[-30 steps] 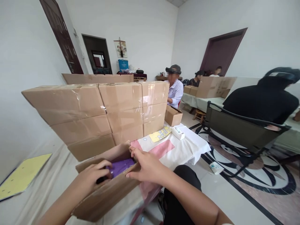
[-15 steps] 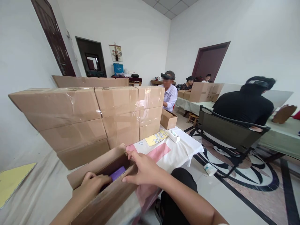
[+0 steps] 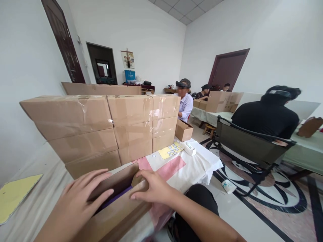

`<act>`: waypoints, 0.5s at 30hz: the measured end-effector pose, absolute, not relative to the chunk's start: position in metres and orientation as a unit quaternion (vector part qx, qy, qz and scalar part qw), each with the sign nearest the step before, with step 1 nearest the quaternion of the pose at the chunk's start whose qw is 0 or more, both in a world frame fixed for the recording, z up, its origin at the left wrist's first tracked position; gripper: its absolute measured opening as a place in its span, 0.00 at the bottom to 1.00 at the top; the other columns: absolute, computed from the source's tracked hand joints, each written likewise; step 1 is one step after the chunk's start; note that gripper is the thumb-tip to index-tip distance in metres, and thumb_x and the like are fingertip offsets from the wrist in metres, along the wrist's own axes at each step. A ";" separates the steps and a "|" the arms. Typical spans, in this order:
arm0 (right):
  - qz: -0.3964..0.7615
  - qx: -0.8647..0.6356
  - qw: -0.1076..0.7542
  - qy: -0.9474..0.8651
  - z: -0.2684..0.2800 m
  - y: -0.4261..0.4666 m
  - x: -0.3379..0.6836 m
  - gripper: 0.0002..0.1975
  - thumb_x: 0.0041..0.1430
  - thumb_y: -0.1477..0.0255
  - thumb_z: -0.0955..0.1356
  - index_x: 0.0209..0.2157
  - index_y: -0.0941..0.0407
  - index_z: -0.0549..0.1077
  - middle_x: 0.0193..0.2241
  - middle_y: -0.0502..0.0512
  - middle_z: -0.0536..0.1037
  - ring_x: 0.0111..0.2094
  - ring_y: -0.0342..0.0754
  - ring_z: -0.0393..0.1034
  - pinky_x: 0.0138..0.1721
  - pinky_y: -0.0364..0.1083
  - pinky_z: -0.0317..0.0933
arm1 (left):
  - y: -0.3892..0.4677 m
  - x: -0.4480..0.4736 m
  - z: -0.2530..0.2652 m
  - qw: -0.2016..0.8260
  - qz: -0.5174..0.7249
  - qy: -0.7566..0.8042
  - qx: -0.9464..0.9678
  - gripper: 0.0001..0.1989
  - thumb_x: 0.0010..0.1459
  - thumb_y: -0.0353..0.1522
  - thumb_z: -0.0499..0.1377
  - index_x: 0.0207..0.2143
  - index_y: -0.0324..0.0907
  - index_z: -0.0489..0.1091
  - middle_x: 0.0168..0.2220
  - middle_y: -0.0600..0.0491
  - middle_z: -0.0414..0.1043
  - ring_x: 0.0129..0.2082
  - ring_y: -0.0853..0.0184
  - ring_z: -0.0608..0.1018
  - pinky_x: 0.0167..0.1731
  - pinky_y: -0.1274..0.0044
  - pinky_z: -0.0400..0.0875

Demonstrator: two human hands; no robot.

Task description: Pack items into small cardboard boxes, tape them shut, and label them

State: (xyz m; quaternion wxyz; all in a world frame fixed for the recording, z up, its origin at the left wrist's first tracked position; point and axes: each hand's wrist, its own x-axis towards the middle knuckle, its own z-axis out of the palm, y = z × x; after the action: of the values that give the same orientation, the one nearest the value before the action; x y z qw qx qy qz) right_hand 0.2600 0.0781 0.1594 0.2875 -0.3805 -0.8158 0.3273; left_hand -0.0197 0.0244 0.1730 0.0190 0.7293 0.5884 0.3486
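An open cardboard box (image 3: 118,215) sits on the table right in front of me, with a purple item (image 3: 117,197) lying inside it. My left hand (image 3: 75,203) lies flat with spread fingers on the box's far flap, pressing it down over the opening. At the box's right end, my right hand (image 3: 151,186) grips the small side flap, fingers curled over its edge. Only a thin strip of the purple item shows between the flaps.
Sealed cardboard boxes (image 3: 101,127) stand stacked three high just behind. A yellow sticker sheet (image 3: 171,150) and a white tape holder (image 3: 189,148) lie on the white and pink cloth. A yellow sheet (image 3: 15,191) lies far left. A folding chair (image 3: 249,144) and seated people are at right.
My left hand came out of the box and now presses the far flap down. The purple item is mostly covered. My right hand stayed on the side flap.
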 end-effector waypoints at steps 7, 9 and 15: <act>0.361 -0.423 0.316 -0.768 0.155 0.071 0.256 0.28 0.50 0.60 0.78 0.51 0.53 0.70 0.49 0.57 0.77 0.53 0.57 0.71 0.53 0.56 0.66 | 0.006 0.006 0.140 0.009 0.210 0.627 0.750 0.28 0.63 0.51 0.50 0.60 0.53 0.72 0.58 0.50 0.76 0.54 0.52 0.80 0.53 0.61 0.76; 0.351 -0.446 0.344 -0.748 0.149 0.068 0.253 0.27 0.51 0.63 0.77 0.50 0.53 0.68 0.49 0.57 0.74 0.53 0.56 0.70 0.54 0.55 0.66 | 0.001 0.019 0.128 -0.013 0.178 0.632 0.754 0.30 0.63 0.50 0.49 0.60 0.48 0.72 0.61 0.46 0.72 0.59 0.48 0.76 0.56 0.55 0.73; 0.369 -0.438 0.353 -0.740 0.143 0.065 0.249 0.24 0.55 0.70 0.73 0.53 0.52 0.66 0.54 0.57 0.64 0.56 0.53 0.65 0.58 0.54 0.64 | -0.010 0.047 0.117 -0.035 0.032 0.676 0.735 0.41 0.59 0.53 0.48 0.67 0.39 0.61 0.70 0.46 0.52 0.71 0.42 0.57 0.64 0.40 0.54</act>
State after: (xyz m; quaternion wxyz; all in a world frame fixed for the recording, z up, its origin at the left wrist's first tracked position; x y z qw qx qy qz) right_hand 0.2494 0.0647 0.1435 0.3526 -0.4378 -0.7400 0.3694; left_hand 0.0471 -0.0102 0.1166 -0.0353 0.7351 0.6763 0.0324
